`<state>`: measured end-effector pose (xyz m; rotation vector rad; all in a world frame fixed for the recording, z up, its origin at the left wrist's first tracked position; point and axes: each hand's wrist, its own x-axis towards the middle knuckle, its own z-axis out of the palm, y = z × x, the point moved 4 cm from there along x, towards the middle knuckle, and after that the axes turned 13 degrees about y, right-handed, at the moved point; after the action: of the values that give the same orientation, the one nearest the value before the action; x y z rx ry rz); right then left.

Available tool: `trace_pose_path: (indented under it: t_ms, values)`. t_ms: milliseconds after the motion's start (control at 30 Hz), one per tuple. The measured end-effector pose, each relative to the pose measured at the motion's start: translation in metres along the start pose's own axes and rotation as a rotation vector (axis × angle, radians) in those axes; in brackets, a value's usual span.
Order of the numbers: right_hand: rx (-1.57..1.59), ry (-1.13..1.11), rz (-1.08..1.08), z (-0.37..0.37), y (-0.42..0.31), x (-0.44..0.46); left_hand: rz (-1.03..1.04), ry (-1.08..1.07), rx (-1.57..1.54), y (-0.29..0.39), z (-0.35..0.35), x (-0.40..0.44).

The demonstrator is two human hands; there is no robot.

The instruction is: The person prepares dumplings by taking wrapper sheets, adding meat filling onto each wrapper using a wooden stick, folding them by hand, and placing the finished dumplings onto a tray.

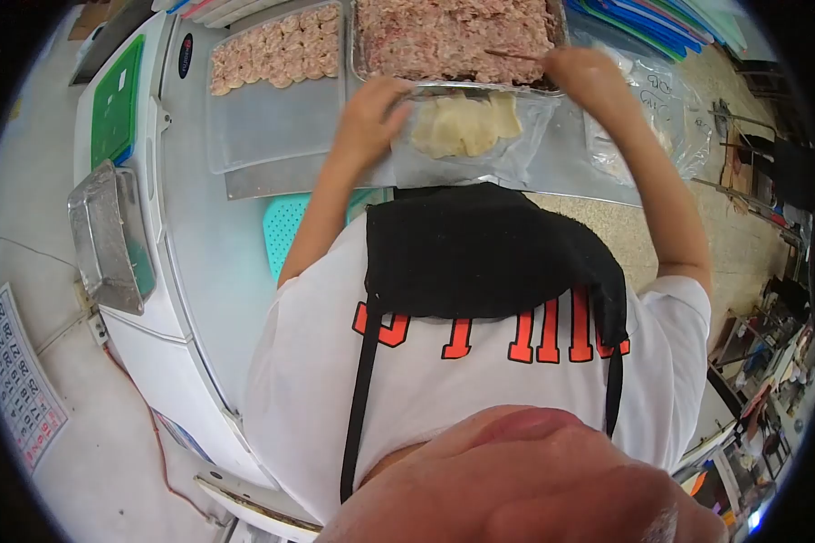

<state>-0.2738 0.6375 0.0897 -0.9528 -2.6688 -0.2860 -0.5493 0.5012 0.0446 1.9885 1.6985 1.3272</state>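
Thumb and fingers apart, my left hand [371, 122] is at the near left corner of a metal tray [358, 68] full of pinkish minced meat [453, 41]. I see nothing held in it, though its fingertips are blurred. My right hand [589, 77] grips a thin brown stick-like spatula [514, 56] over the right part of the meat. Pale yellow dough wrappers [466, 127] lie in a loose pile on a clear plastic sheet [530, 136], between my hands and nearer to my body.
On the left, a translucent tray [276, 136] carries rows of filled dumplings [276, 50] at its far end. A plastic bag [656, 118] with writing lies right. Blue plastic trays [643, 27] are stacked at the back right. A turquoise perforated basket [285, 231] sits below the counter edge.
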Motion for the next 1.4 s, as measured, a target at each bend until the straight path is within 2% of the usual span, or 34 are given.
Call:
trace_pose_path:
  t_ms: [67,133,233,267,367,467,567,667,767,867,967,1067,1167,1267,1367,1400]
  values:
    - [0.044,0.044,-0.053,0.006,-0.003,-0.007,0.109,-0.028,-0.076,0.019,0.045,-0.006]
    - [0.033,0.03,-0.054,-0.002,-0.001,-0.016,0.102,-0.102,-0.115,0.043,0.077,-0.009]
    - [-0.073,0.041,-0.165,-0.022,0.024,-0.007,0.144,-0.193,-0.103,0.062,0.121,-0.012]
    - [-0.123,0.02,-0.114,-0.024,0.034,0.001,0.166,-0.219,-0.089,0.062,0.133,-0.013]
    - [-0.127,0.138,-0.062,-0.012,0.072,0.014,0.35,-0.061,0.269,0.063,0.149,-0.014]
    - [0.032,0.16,0.008,0.025,0.068,-0.008,0.306,-0.185,0.212,0.049,0.156,-0.017]
    - [0.123,0.138,0.016,0.03,0.058,-0.019,0.207,-0.142,0.033,0.052,0.147,-0.015]
    - [0.203,0.102,-0.037,0.036,0.045,-0.03,0.118,0.029,-0.028,0.07,0.124,-0.009]
    - [0.247,0.084,-0.062,0.035,0.027,-0.034,-0.351,0.096,-0.345,0.062,0.108,-0.013]
    - [0.298,0.103,-0.021,0.037,0.002,-0.037,-0.942,0.225,-1.243,0.047,0.096,-0.023]
    - [0.332,0.116,-0.011,0.028,0.006,-0.023,-0.966,0.161,-1.074,0.055,0.078,-0.027]
    - [0.286,0.208,-0.072,0.012,0.019,-0.002,-0.982,-0.062,-1.246,0.067,0.061,-0.026]
    - [0.153,-0.012,-0.132,0.017,0.003,0.003,-0.651,-0.172,-0.477,0.065,0.05,-0.014]
    - [0.284,0.042,-0.101,0.043,-0.012,-0.014,-0.388,-0.138,0.236,0.044,0.034,-0.008]
    - [0.503,-0.153,0.154,0.051,0.003,-0.016,-0.541,0.119,-0.07,0.03,0.027,-0.011]
    - [0.616,-0.156,0.222,0.05,0.004,-0.017,-0.597,0.132,-0.123,0.028,0.028,-0.009]
